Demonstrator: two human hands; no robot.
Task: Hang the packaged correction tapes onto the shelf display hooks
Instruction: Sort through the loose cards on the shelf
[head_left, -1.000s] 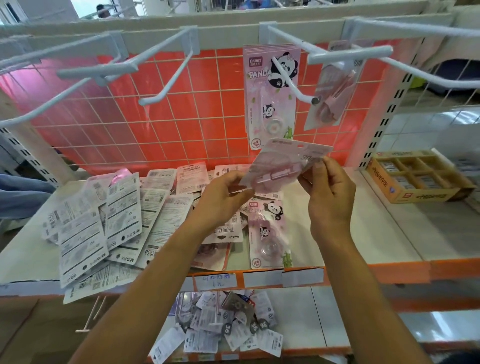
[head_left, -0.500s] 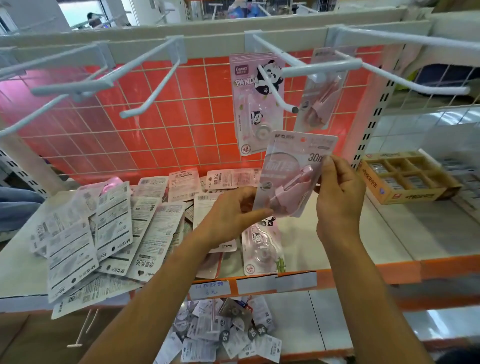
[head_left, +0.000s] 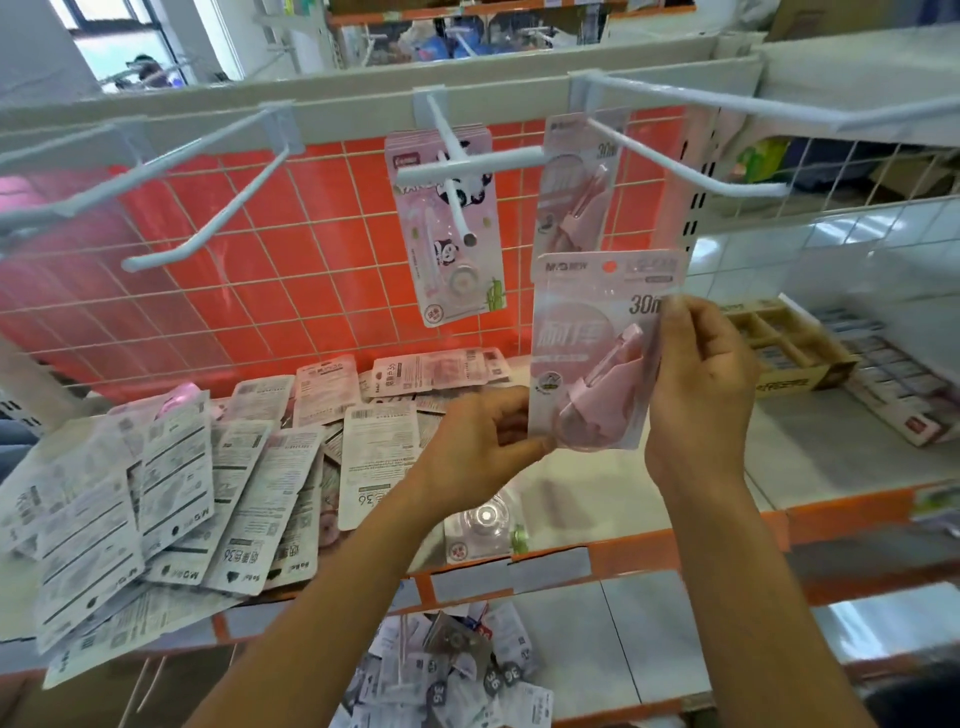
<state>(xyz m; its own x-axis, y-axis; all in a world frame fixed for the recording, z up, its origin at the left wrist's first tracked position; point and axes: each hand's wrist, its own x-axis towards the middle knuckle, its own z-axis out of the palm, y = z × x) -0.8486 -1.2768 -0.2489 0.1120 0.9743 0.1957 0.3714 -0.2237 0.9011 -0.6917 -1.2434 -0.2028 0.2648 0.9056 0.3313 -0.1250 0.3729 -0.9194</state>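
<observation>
A pink packaged correction tape is held upright in the air above the shelf, over its front edge, printed face toward the camera. The left hand pinches its lower left corner between thumb and curled fingers. The right hand grips the pack's right edge, its fingers bent round the card.

The pack's top sits just below a bunch of matching pink packs hanging at the back of a white hook, whose long prong runs out to the right above the right hand. To the left, a second hook carries panda-printed packs, and its white crossbar reaches across to the pink bunch. Further left, bare hooks jut out from the orange grid panel.

Loose packs lie mostly face down in an overlapping spread across the shelf's left half, up to its front edge. A cardboard tray stands toward the right rear of the shelf. More packs lie heaped on the lower shelf.
</observation>
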